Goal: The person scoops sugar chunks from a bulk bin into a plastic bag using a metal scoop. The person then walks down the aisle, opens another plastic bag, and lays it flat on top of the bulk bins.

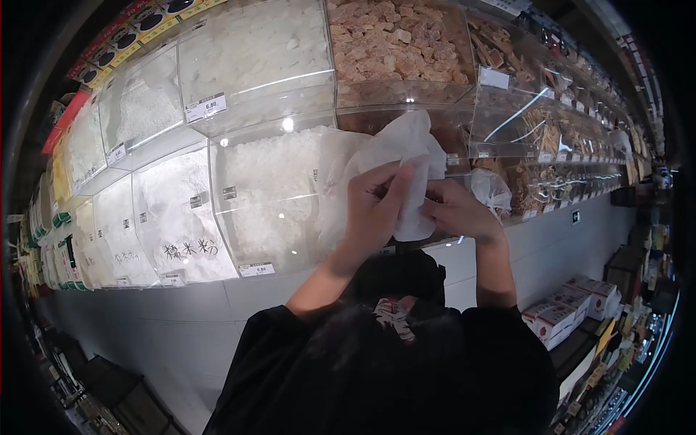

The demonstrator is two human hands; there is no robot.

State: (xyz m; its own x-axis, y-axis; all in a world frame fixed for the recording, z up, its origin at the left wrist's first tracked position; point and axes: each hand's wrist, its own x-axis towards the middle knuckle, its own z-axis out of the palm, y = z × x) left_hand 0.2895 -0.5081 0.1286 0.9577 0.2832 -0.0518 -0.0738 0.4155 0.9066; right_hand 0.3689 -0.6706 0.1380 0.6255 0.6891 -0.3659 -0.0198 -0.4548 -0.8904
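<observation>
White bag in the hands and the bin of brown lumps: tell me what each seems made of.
White bag: probably thin plastic film with a soft, cloudy finish, as it looks translucent and creased.

Bin of brown lumps: likely rigid clear plastic, glossy, judging by its see-through front, straight edges and light reflections; glass can't be ruled out.

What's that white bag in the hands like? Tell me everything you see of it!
The bag is cloudy white and looks like thin, soft plastic, all wrinkles and folds. Its top puffs up above the left hand, and a strip hangs down between the hands. The left hand pinches it; the right hand touches its edge. It's in front of the clear bins. I can't tell whether its mouth is open.
</observation>
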